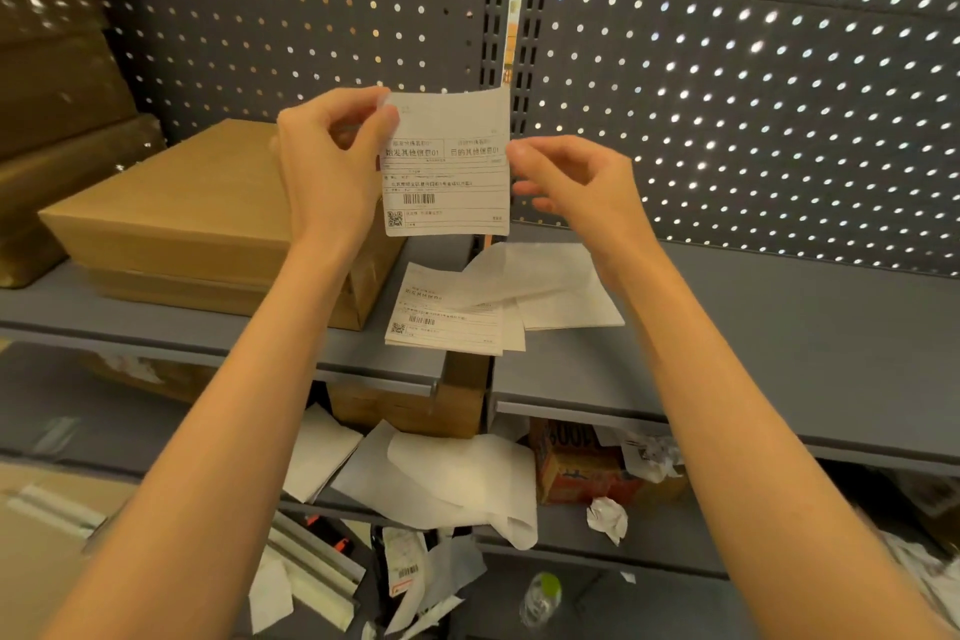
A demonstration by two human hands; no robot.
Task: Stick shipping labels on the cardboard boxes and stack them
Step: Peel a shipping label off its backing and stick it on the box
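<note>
Pinching a label (447, 161) by both edges, left hand (332, 161) and right hand (566, 182) seemingly peel it; box (171, 218) at nine o'clock looks unlabelled.

Left hand (332, 161) pinching shipping label (448, 166), right hand (576, 182) beside it
</note>
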